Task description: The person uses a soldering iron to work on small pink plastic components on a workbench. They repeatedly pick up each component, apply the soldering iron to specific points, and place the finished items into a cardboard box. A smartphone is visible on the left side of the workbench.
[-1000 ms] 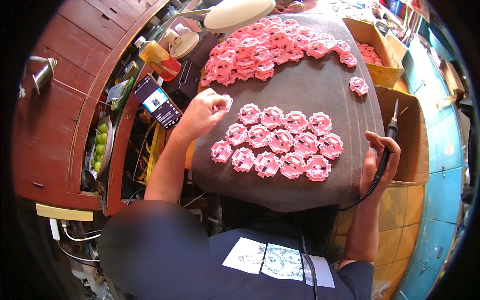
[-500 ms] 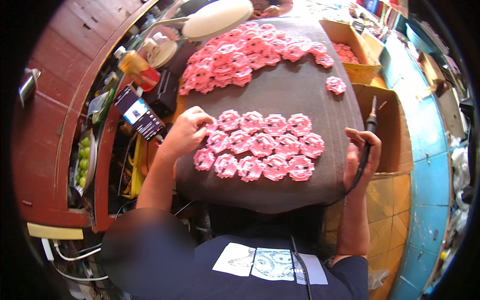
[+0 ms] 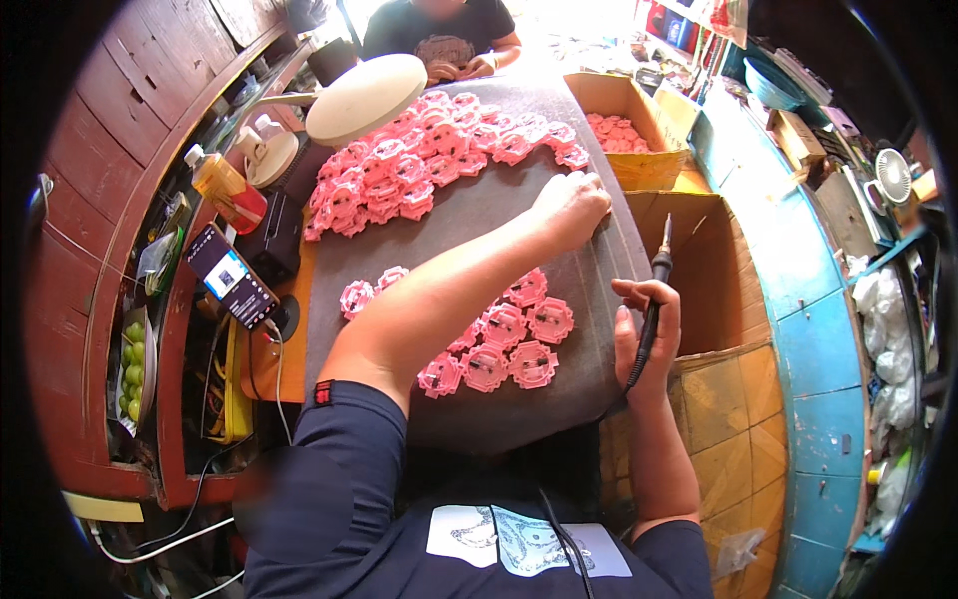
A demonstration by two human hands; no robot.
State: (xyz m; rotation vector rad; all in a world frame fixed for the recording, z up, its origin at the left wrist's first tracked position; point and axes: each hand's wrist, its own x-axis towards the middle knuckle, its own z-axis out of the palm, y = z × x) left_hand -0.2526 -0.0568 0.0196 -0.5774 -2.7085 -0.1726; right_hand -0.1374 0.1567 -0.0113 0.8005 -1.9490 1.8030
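Observation:
My left hand [image 3: 574, 212] is stretched across the dark table [image 3: 479, 225] to its right edge. Its fingers are closed and turned down; whatever they hold is hidden beneath them. In my right hand [image 3: 651, 334], beside the table's right edge, is a soldering iron [image 3: 661, 268] with its tip pointing up and its cord hanging down. Rows of pink plastic parts [image 3: 502, 324] with small dark pieces in them lie on the near half of the table, partly covered by my left forearm. Farther back is a large heap of similar pink parts [image 3: 389, 165].
Cardboard boxes, one open [image 3: 714, 270] and one holding pink parts [image 3: 617, 132], stand to the right. A round white lamp [image 3: 366, 98] overhangs the heap. On the left are a lit phone [image 3: 232, 275] and a bottle [image 3: 228, 190]. Another person [image 3: 439, 40] sits at the far end.
My left hand has moved from the left end of the rows to the far right, where a lone pink part lay. The right hand still holds the soldering iron. The view has shifted.

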